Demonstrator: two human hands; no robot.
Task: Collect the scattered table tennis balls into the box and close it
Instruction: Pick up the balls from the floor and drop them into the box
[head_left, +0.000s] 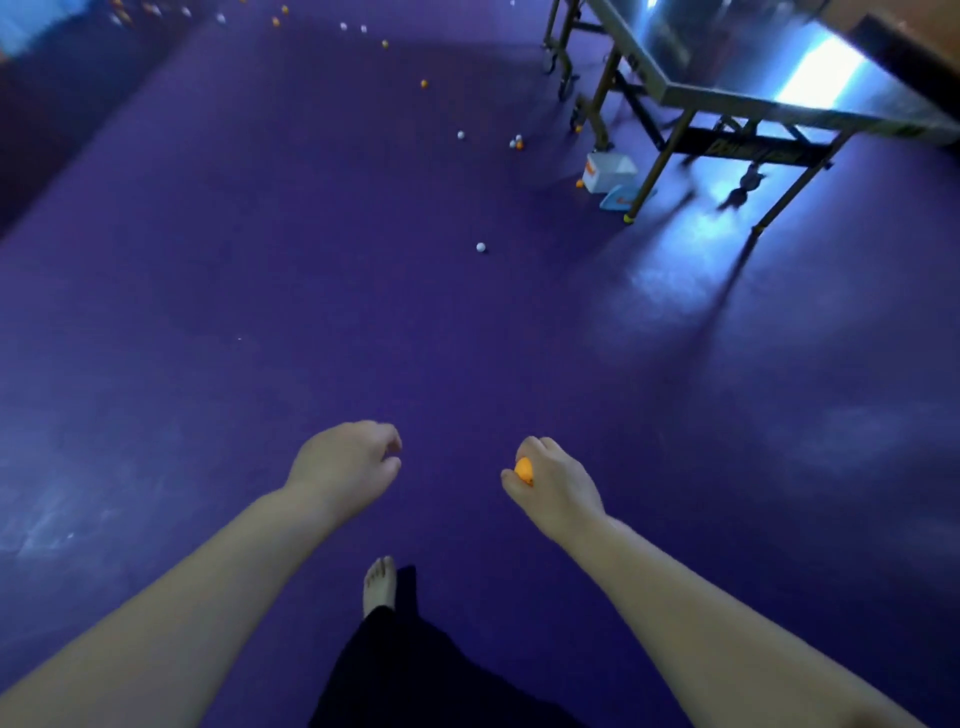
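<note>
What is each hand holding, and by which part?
Right hand grips an orange ball between thumb and curled fingers. Left hand is curled, palm down; whether anything is inside cannot be told.

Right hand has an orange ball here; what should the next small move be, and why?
Probably a step toward the lone white ball, to take it with the left hand, which shows no ball. The right hand grips an orange ball, and the white ball lies between the person and the white box by the table leg.
</note>
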